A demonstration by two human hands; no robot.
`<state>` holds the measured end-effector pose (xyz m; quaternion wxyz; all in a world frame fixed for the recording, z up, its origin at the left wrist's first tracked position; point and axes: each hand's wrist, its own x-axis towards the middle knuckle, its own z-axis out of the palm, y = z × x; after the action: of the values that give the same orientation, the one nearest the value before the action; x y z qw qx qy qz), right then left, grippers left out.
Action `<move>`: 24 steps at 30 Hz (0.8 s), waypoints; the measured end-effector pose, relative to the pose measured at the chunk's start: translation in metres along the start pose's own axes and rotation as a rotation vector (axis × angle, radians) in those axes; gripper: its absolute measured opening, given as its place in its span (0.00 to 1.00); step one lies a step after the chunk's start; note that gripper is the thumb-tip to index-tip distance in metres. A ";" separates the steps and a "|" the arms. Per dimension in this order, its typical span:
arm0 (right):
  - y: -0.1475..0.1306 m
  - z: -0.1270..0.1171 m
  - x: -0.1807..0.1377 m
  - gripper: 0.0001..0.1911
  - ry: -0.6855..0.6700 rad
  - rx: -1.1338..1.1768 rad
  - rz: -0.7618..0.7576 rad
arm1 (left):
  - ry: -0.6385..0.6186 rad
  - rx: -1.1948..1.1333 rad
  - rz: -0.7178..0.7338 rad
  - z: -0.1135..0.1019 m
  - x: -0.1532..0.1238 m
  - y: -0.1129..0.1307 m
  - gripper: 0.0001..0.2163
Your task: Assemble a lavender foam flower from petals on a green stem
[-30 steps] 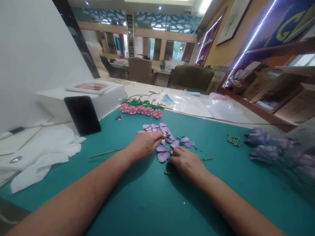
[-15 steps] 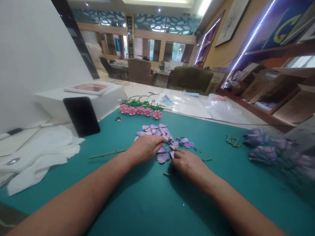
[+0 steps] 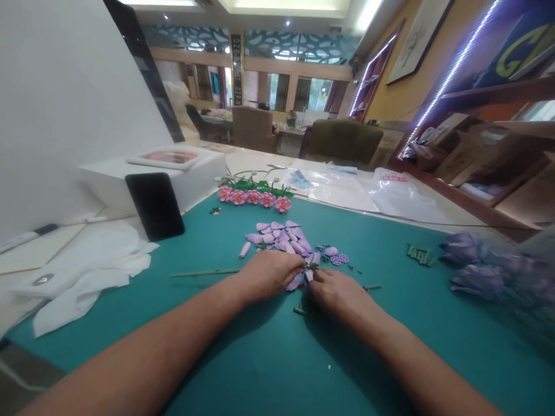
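Note:
Over the near edge of a pile of pale purple toy-flower petals [image 3: 281, 234], my two hands meet fingertip to fingertip. My left hand [image 3: 271, 276] is closed in a pinch, with a small green plastic piece [image 3: 311, 266] at its fingertips. My right hand [image 3: 333, 287] is closed too, its fingers close against that piece. A pale petal shows by the right fingertips; whether it is gripped I cannot tell. A green stem [image 3: 203, 273] lies left of my left hand. Below the hands sits a short green part [image 3: 299, 311]. Purple wheel-like pieces [image 3: 339, 259] lie beyond my right hand.
Pink toy flowers [image 3: 254, 197] line the mat's far edge. A black phone-like slab [image 3: 155, 205] stands at left beside white tissue [image 3: 87, 283]. Green pieces [image 3: 418, 254] and purple flowers [image 3: 477, 271] lie at right. A clear plastic bag [image 3: 401, 193] is behind the green mat [image 3: 260, 364].
My left hand has come down and right, off the petal pile, bringing a small green piece to my right hand's fingertips. The whole view has shifted slightly.

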<state>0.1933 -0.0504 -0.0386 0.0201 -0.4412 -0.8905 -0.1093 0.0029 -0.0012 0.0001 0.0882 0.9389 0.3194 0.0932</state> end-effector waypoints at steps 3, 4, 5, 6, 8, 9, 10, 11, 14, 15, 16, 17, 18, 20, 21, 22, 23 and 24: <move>-0.003 0.000 0.002 0.09 -0.017 -0.010 0.017 | 0.006 0.011 -0.041 -0.003 0.000 -0.002 0.11; -0.004 0.000 0.002 0.09 -0.023 -0.003 0.027 | 0.014 0.012 -0.050 -0.004 0.000 -0.003 0.11; -0.005 -0.002 0.003 0.08 -0.025 0.011 0.039 | 0.022 0.011 -0.058 -0.005 0.000 -0.004 0.11; -0.005 -0.004 0.003 0.08 -0.020 0.033 0.055 | 0.033 0.010 -0.064 -0.006 0.000 -0.005 0.11; -0.004 -0.010 0.002 0.07 0.023 0.115 0.106 | 0.057 0.010 -0.079 -0.008 0.000 -0.006 0.11; -0.002 -0.014 0.000 0.07 0.058 0.179 0.142 | 0.069 0.012 -0.088 -0.008 0.000 -0.006 0.11; 0.001 -0.018 -0.001 0.06 0.093 0.260 0.188 | 0.078 0.016 -0.097 -0.009 0.000 -0.006 0.11; 0.005 -0.023 -0.003 0.05 0.125 0.356 0.243 | 0.086 0.020 -0.104 -0.010 0.000 -0.005 0.11; 0.019 -0.033 -0.009 0.02 0.213 0.654 0.454 | 0.090 0.030 -0.113 -0.013 0.000 -0.003 0.11; 0.023 -0.035 -0.010 0.03 0.259 0.744 0.523 | 0.088 0.033 -0.111 -0.014 0.000 -0.003 0.11; 0.026 -0.036 -0.011 0.04 0.314 0.829 0.576 | 0.085 0.036 -0.107 -0.015 0.000 -0.002 0.11; 0.029 -0.036 -0.012 0.05 0.372 0.907 0.611 | 0.079 0.037 -0.098 -0.015 0.000 -0.002 0.11; 0.031 -0.036 -0.012 0.07 0.422 0.979 0.629 | 0.071 0.037 -0.087 -0.016 0.000 -0.002 0.11; 0.033 -0.036 -0.011 0.12 0.475 1.080 0.639 | 0.051 0.035 -0.061 -0.016 0.000 -0.003 0.11; 0.033 -0.036 -0.010 0.14 0.480 1.110 0.645 | 0.043 0.033 -0.051 -0.016 0.000 -0.003 0.12; 0.033 -0.036 -0.010 0.15 0.476 1.135 0.657 | 0.037 0.032 -0.041 -0.016 0.000 -0.004 0.12; 0.033 -0.036 -0.008 0.14 0.470 1.161 0.672 | 0.036 0.031 -0.035 -0.015 0.000 -0.004 0.12; 0.032 -0.036 -0.007 0.14 0.468 1.194 0.688 | 0.038 0.031 -0.031 -0.015 0.000 -0.004 0.12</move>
<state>0.2207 -0.0452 0.0009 0.4807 -0.5751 -0.5815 0.3163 -0.0029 0.0040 0.0137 0.0691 0.9332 0.3368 0.1048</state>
